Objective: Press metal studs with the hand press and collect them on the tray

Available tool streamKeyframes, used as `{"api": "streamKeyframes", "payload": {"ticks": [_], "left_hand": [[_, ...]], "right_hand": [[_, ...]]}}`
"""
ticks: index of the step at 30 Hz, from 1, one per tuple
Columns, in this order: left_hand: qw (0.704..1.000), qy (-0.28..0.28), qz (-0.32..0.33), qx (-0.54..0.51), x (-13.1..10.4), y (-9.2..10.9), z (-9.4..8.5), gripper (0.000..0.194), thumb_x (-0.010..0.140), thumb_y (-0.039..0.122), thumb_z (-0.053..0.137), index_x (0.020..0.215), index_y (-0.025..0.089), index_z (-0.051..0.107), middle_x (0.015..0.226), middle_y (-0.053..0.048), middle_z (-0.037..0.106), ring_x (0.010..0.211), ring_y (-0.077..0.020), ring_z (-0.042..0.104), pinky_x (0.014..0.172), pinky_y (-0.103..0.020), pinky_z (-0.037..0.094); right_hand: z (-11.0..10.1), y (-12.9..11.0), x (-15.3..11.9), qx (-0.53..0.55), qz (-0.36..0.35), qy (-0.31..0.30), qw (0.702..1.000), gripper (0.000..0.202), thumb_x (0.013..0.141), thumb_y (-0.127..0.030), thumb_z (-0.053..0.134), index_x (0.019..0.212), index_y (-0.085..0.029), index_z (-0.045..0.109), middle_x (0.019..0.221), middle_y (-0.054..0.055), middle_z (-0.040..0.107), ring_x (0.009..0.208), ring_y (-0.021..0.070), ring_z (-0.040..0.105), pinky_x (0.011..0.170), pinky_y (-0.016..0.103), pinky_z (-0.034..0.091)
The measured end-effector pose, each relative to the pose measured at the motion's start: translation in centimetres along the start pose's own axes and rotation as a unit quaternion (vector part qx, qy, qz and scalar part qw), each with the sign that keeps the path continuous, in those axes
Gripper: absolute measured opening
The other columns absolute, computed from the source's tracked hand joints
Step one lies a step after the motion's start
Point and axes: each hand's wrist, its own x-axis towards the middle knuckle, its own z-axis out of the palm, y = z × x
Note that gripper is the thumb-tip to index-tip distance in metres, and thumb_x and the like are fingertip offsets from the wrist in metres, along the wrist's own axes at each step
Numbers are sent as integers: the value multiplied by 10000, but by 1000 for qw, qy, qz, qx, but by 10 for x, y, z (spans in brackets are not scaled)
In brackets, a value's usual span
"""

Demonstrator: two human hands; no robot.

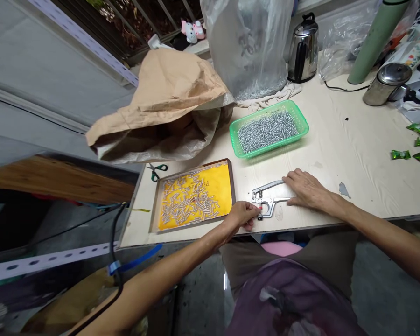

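Note:
My right hand point(306, 189) is wrapped round the handles of silver hand pliers point(269, 201), which look like snap-fastener pliers with a spring near the jaws. At the jaw end my left hand point(243, 214) is pinched closed; whatever lies between its fingertips is too small to make out. A bit of red shows at the jaw beside those fingertips. Left of this hand lies a shallow tray with a yellow bottom point(224, 186), holding many small silver rod-like pieces point(192, 200). Behind the pliers stands a green plastic basket point(234, 140) filled with similar metal pieces point(269, 130).
Green-handled scissors point(155, 172) lie beyond the tray's left corner. Behind stand an open brown paper sack point(175, 84), a clear plastic bag point(247, 46) and a steel kettle point(304, 49). To the right are a metal cup point(385, 86), a green flask point(376, 44) and green-wrapped sweets point(400, 154).

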Motion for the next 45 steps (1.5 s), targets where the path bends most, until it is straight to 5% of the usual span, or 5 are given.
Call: {"api": "streamKeyframes", "payload": {"ticks": [5, 11, 25, 33, 45], "left_hand": [[896, 191, 332, 225, 0, -4, 15, 157, 837, 257, 617, 962, 161, 621, 944, -68, 626, 914, -207, 595, 801, -334, 504], [783, 152, 473, 375, 31, 28, 29, 518, 799, 344, 678, 1225, 147, 458, 1223, -123, 535, 1055, -260, 506, 880, -400, 467], [806, 123, 416, 404, 29, 36, 45, 89, 925, 204, 482, 950, 180, 564, 911, -64, 572, 971, -234, 514, 768, -352, 447], [789, 230, 464, 331, 40, 13, 65, 392, 927, 201, 442, 1310, 127, 399, 1351, -194, 483, 1270, -292, 450, 1015, -477, 401], [779, 209, 540, 240, 27, -4, 97, 499, 927, 430, 454, 1317, 119, 432, 1377, -218, 483, 1367, -294, 365, 1116, -524, 290]], "right_hand": [[-3, -9, -7, -10, 4, -2, 1000, 307, 752, -327, 740, 942, -139, 588, 938, 86, 585, 892, 222, 493, 730, 313, 363], [-10, -14, -12, -1, 23, -44, 999, 520, 714, -334, 773, 1119, -91, 554, 1040, 117, 585, 972, 246, 493, 766, 327, 402], [-7, -26, -14, -1, 35, -58, 998, 168, 888, -84, 502, 825, -158, 639, 784, 53, 625, 783, 177, 552, 658, 278, 366], [-2, -2, -18, 16, -1, 26, 1000, 436, 841, -283, 627, 1227, -109, 520, 1232, 160, 571, 1109, 256, 505, 871, 351, 424], [-23, -7, 42, -98, 78, 11, 992, 169, 890, -181, 516, 902, -160, 684, 979, 118, 638, 958, 239, 492, 763, 344, 342]]}}
